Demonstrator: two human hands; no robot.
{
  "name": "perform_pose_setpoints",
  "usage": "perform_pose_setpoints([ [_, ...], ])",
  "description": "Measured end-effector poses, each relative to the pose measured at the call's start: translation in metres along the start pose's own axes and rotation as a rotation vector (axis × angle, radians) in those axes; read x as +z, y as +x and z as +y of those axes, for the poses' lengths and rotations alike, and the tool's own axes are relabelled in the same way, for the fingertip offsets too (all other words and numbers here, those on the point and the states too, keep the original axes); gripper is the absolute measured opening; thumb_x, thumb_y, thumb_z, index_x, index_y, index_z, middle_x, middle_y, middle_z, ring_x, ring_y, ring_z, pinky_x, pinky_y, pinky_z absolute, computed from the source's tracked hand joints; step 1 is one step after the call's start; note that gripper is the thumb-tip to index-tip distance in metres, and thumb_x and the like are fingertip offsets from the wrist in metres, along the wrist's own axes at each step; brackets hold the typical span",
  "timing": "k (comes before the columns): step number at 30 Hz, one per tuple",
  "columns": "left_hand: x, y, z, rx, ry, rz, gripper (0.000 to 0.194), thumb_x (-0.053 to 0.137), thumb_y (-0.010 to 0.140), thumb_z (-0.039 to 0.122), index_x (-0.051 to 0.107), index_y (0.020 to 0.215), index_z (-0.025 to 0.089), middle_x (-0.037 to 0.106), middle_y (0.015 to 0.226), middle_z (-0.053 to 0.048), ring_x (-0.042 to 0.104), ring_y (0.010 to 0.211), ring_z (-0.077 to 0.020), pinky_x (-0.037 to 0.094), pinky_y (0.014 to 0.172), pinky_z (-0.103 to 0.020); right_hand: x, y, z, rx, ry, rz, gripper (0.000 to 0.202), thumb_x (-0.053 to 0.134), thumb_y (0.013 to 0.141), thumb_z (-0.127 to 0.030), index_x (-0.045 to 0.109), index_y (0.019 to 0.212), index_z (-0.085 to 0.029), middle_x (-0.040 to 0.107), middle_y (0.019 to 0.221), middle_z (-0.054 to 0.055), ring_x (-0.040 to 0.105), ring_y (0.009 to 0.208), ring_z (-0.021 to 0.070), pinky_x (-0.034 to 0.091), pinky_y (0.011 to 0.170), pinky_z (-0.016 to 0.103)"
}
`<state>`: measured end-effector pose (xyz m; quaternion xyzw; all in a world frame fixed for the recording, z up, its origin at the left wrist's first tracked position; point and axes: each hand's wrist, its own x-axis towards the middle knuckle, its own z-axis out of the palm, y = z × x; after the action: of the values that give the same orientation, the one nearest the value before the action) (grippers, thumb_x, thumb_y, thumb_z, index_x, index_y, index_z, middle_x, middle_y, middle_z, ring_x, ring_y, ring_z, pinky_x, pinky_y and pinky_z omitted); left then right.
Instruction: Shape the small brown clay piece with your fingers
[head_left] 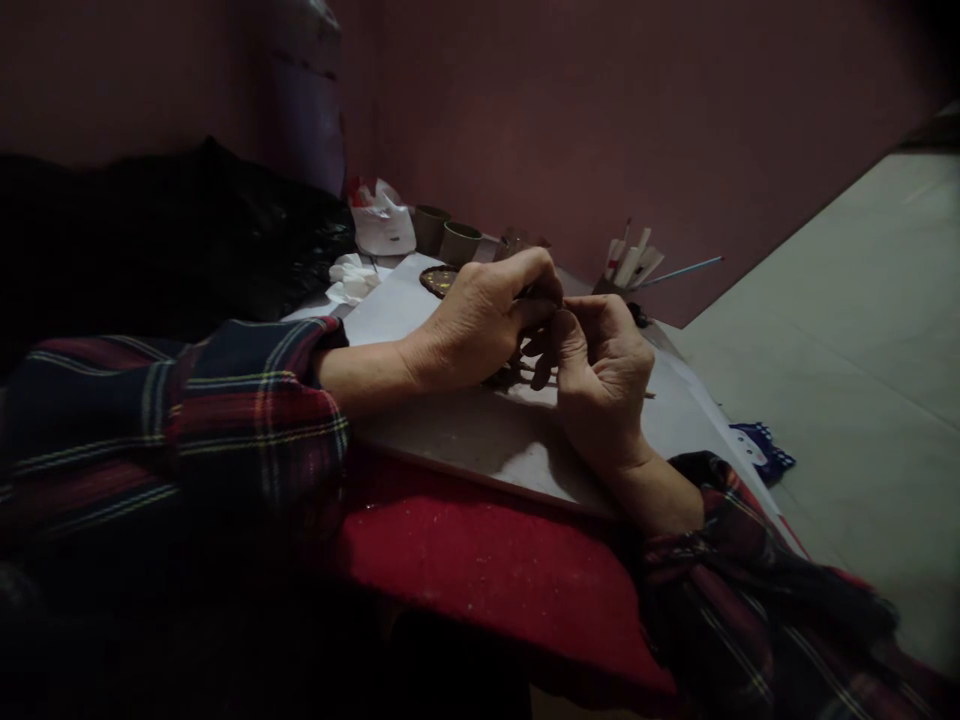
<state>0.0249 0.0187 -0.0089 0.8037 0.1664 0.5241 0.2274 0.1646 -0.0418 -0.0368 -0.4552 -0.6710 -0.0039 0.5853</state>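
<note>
Left hand (476, 325), right hand (609, 375): fingers bent narrow, tips meeting inside near edge of white board (457, 435); can't tell what's gripped.

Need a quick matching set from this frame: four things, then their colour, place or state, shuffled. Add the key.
Things
1. board
2. left hand
3. thin stick
4. tabletop

Colour, place or state
A. light blue, tip pointing right
B. red, on the near side of the white sheet-like slab
C. white, flat beneath both hands
D. fingertips close to those of the right hand

Pairs: 1-C, 2-D, 3-A, 4-B
</note>
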Motion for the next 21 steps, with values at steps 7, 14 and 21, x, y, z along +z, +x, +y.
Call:
perform_pose_setpoints([
  [7,-0.0005,-0.0007,-0.0043,-0.015,-0.023,-0.049,0.012,0.058,0.085,0.008,0.065,0.087,0.018,0.066,0.075,0.002,0.062,0.069,-0.012,0.051,0.067,-0.025,0.0006,0.001,-0.0014,0.018,-0.031,0.007,0.015,0.055,0.096,-0.039,0.056,0.095,-0.024,0.067,0.081,-0.001,0.063,0.068,0.0137,0.051,0.06,0.029],
  [14,-0.0019,-0.0017,-0.0009,-0.026,-0.071,-0.068,0.009,0.058,0.087,0.013,0.065,0.085,0.018,0.064,0.07,0.001,0.06,0.065,-0.0127,0.05,0.062,-0.026,-0.0008,0.0011,-0.0032,0.039,-0.036,0.02,0.019,0.054,0.096,-0.041,0.059,0.092,-0.023,0.066,0.079,0.0,0.061,0.066,0.0129,0.047,0.056,0.027],
  [21,-0.0039,-0.0016,-0.0006,-0.013,-0.042,-0.061,0.007,0.064,0.086,0.022,0.066,0.083,0.016,0.065,0.07,-0.001,0.062,0.067,-0.0139,0.051,0.062,-0.026,-0.0012,0.0,-0.0023,0.029,-0.06,0.001,0.018,0.056,0.096,-0.04,0.059,0.093,-0.023,0.067,0.081,0.0,0.062,0.07,0.0139,0.048,0.06,0.028],
])
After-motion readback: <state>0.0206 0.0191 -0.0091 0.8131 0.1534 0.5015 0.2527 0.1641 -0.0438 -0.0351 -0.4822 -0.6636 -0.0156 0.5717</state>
